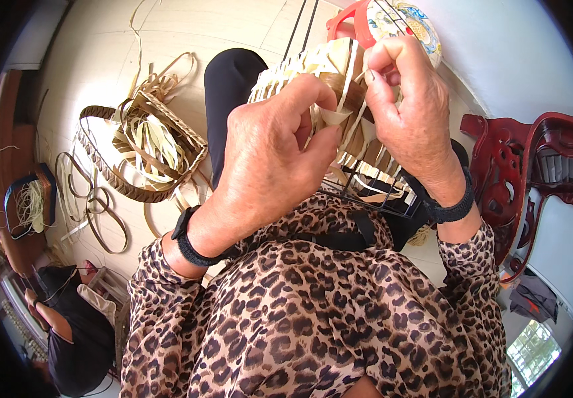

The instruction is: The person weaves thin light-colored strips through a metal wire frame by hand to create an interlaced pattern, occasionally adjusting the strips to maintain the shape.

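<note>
Left side: brown wooden bench (18,132), dark-rimmed holder (50,192) beside it with pale fibres. Near left, co-worker (81,345) in black, arm bent. Floor (180,30) is light tile. Loose strips (111,232) curl across it; right of and beyond these sits a braided brown basket (146,194), heaped inside with pale and brown strips.

Middle: woven piece (343,93) is at the lap, between dark-trousered knees, in a black wire frame (366,202). It looks unfinished: flat cream and tan strips cross, a wider glossy brown band near the middle, pale strips wrapped in rows at left, loose ends at the near side. Left hand (273,142) is at its left part, fingers and thumb curved; can't tell if it grips anything. Right hand (406,99) pinches a thin strip (361,77) at the far right part.

Far, just past the right hand: red stool (361,25), round patterned top. Right: pale wall (492,53), carved dark-red chair (499,172). Near right: dark bag (535,295), bright window (532,351).
</note>
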`<state>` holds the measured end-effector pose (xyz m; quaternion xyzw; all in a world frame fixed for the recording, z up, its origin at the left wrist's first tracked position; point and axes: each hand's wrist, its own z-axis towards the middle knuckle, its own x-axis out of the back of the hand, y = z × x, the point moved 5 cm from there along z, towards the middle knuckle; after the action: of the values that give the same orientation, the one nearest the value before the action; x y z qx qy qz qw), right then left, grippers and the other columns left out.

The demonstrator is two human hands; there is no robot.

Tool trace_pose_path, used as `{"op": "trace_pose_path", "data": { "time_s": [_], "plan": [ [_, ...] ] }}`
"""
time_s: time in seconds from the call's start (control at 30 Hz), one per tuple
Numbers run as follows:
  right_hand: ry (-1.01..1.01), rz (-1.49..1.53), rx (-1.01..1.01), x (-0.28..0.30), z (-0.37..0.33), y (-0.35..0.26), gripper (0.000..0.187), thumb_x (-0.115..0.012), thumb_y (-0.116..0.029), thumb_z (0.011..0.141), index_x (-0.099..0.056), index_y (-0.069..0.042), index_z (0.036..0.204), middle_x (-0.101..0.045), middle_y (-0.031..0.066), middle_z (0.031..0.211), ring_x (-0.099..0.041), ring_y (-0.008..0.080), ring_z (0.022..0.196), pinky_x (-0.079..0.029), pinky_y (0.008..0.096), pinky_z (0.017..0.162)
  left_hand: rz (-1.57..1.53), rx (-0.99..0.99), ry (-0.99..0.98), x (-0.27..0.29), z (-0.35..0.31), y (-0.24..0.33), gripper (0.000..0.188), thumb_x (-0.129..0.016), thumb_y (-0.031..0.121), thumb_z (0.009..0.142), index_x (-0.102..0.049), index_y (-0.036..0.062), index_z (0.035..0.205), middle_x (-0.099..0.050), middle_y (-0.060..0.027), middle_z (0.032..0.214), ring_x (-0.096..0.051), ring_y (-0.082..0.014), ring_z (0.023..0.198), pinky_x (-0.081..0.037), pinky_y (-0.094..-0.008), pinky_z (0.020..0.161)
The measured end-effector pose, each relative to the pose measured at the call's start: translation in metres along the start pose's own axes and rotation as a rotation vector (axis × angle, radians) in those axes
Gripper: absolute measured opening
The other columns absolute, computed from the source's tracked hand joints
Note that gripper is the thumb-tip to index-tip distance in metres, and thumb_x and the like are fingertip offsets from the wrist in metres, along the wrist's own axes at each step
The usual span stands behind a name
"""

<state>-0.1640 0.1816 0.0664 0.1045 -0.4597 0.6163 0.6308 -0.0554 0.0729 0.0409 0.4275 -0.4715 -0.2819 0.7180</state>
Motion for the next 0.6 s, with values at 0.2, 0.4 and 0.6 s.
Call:
{"op": "trace_pose_path", "data": {
  "time_s": [0.2, 0.4, 0.6],
  "plan": [
    [-0.029, -0.047, 0.076, 0.008, 0.004, -0.004, 0.014, -0.059, 0.004, 0.081, -0.056, -0.003, 0.093, -0.056, 0.0067, 0.078, -0.059, 0.0196, 0.072, -0.049, 0.0302, 0.067, 0.065, 0.003, 0.181, -0.004, -0.006, 0.006, 0.035, -0.070, 0.004, 0.073, -0.053, 0.0026, 0.103, -0.045, -0.0002, 0.050, -0.040, -0.0073, 0.043, -0.030, -0.0248, 0.042],
    [-0.244, -0.007, 0.121, 0.012, 0.014, -0.006, 0.012, -0.061, 0.001, 0.080, -0.058, -0.002, 0.092, -0.055, 0.0096, 0.085, -0.056, 0.0255, 0.073, -0.045, 0.0341, 0.066, 0.114, 0.033, 0.172, -0.006, -0.009, 0.008, 0.027, -0.070, 0.005, 0.073, -0.054, 0.0032, 0.095, -0.047, -0.0050, 0.054, -0.049, -0.0174, 0.044, -0.040, -0.0315, 0.044],
    [-0.363, -0.018, 0.159, 0.006, 0.022, -0.013, 0.011, -0.061, 0.002, 0.080, -0.054, -0.001, 0.087, -0.052, 0.0114, 0.085, -0.053, 0.0300, 0.078, -0.044, 0.0366, 0.069, 0.152, -0.042, 0.207, -0.006, -0.010, 0.009, 0.023, -0.069, 0.005, 0.075, -0.056, 0.0034, 0.095, -0.046, -0.0053, 0.053, -0.046, -0.0166, 0.043, -0.039, -0.0307, 0.043]
  ]
}}
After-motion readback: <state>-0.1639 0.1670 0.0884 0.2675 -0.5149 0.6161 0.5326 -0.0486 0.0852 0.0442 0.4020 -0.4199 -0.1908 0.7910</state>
